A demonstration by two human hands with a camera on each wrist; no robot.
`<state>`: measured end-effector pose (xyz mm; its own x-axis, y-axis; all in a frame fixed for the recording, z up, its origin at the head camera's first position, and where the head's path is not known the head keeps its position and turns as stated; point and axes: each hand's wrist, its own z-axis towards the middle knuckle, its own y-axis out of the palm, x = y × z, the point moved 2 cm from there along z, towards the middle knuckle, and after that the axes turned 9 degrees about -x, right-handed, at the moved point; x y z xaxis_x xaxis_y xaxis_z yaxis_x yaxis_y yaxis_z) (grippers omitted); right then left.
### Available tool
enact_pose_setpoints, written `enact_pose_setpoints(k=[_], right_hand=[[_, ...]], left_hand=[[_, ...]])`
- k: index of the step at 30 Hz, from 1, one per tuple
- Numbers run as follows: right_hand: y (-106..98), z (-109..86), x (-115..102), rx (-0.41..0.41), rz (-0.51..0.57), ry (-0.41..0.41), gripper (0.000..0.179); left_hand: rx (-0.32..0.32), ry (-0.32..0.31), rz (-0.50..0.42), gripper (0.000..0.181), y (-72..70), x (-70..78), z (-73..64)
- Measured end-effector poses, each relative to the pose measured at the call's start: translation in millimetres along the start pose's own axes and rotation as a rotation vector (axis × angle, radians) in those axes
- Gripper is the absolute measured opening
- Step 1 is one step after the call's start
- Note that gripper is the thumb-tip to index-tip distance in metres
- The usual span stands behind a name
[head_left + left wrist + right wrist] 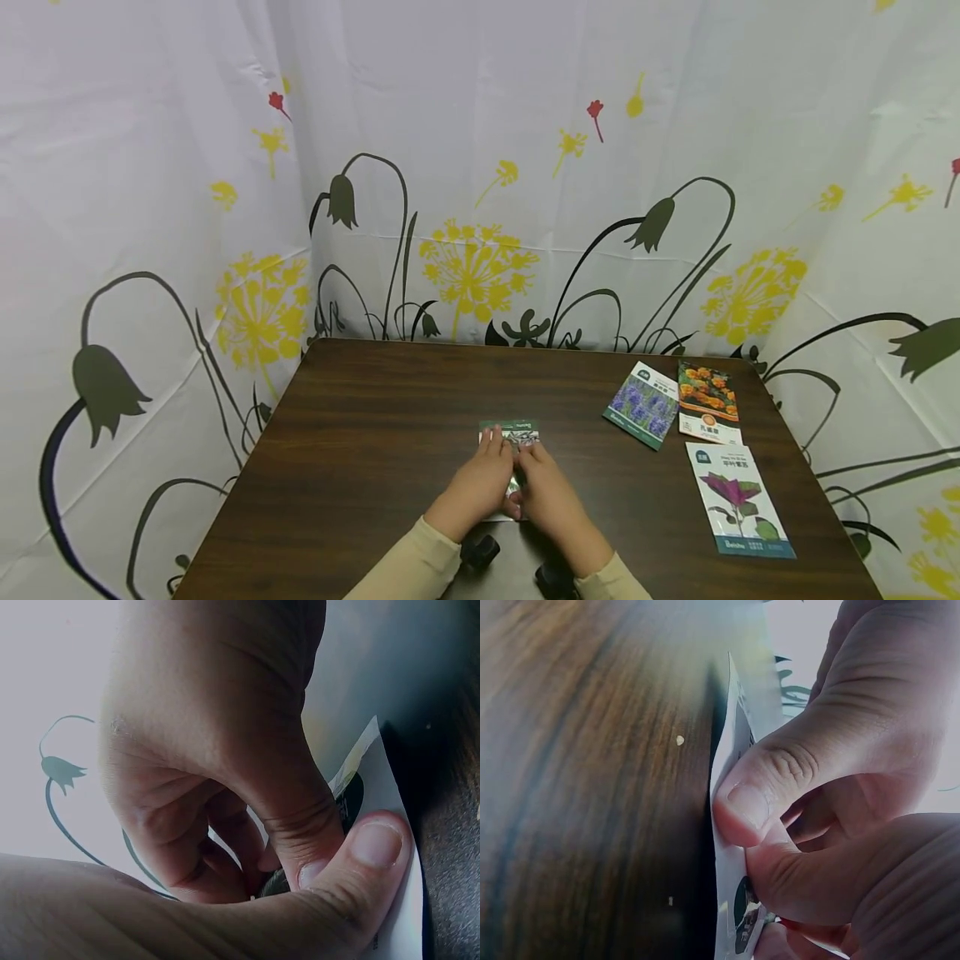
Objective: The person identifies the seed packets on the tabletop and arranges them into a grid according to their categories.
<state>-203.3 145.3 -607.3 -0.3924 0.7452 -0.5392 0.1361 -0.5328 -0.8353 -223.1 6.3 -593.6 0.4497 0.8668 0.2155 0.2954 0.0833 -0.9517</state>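
Near the front middle of the table, a seed packet (517, 427) with a green top band and white lower part lies beneath both hands. My left hand (482, 479) covers its left side, and my right hand (551, 492) covers its right side. Close up in the left wrist view, the thumbs meet on the white face of the packet (405, 907), with other fingers curled in toward them. The right wrist view shows both thumbs pinching at the packet (724, 862), whose edge stands slightly off the wood. Most of its printed front is hidden by the hands.
On the right of the dark wooden table (375, 417) lie a purple-flower packet (641, 406), an orange-flower packet (708, 400) and a larger white packet with a magenta plant (738, 500). A patterned curtain (472, 125) hangs behind. Small pale crumbs (679, 740) dot the wood.
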Motion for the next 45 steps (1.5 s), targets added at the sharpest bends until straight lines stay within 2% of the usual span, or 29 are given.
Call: enact_pose_setpoints(k=[5,9,13,14,15,21,23,26,29,34,36,38,40,45], right_hand=[[10,7.2,17,0.071,0.004,-0.109,0.049],[30,15.6,41,0.116,-0.011,-0.171,0.053],[25,16.1,32,0.080,0.003,-0.121,0.052],[19,16.2,24,0.056,0.012,-0.087,0.051],[22,18.2,27,0.052,0.032,-0.069,0.050],[12,25.4,16,0.013,0.029,-0.040,0.047],[1,24.9,4,-0.014,0.008,-0.025,0.045],[0,27.1,3,-0.021,-0.001,-0.012,0.046],[6,30.8,12,0.002,0.011,-0.054,0.048],[43,47.6,53,0.080,-0.026,-0.134,0.053],[56,54.8,66,0.095,-0.054,-0.137,0.054],[58,59.4,69,0.090,-0.067,-0.139,0.054],[52,60.4,63,0.076,-0.064,-0.145,0.054],[12,56.3,20,0.019,-0.011,-0.085,0.048]], left_hand=[[0.005,-0.001,-0.005,0.118,-3.6,-1.6,3.6],[-0.007,-0.015,-0.032,0.118,-4.3,-4.5,5.1],[-0.009,-0.009,-0.046,0.119,-4.3,-6.7,5.3],[-0.003,-0.002,-0.049,0.119,-4.4,-7.6,5.8],[-0.001,0.004,-0.058,0.119,-4.5,-8.7,6.6],[-0.009,0.017,-0.105,0.118,-8.0,-16.4,10.9],[-0.009,0.017,-0.092,0.119,-10.3,-17.4,12.2],[-0.010,0.023,-0.090,0.118,-12.4,-18.3,14.2],[-0.021,0.021,-0.098,0.118,-11.8,-20.4,16.5],[-0.016,0.028,-0.108,0.117,-12.9,-27.2,21.6],[-0.007,0.031,-0.123,0.116,-13.9,-30.1,23.0],[-0.007,0.029,-0.142,0.116,-15.0,-32.7,24.3],[-0.018,0.022,-0.165,0.116,-15.6,-35.2,25.9],[-0.053,0.018,-0.207,0.116,-19.4,-41.8,32.8]])
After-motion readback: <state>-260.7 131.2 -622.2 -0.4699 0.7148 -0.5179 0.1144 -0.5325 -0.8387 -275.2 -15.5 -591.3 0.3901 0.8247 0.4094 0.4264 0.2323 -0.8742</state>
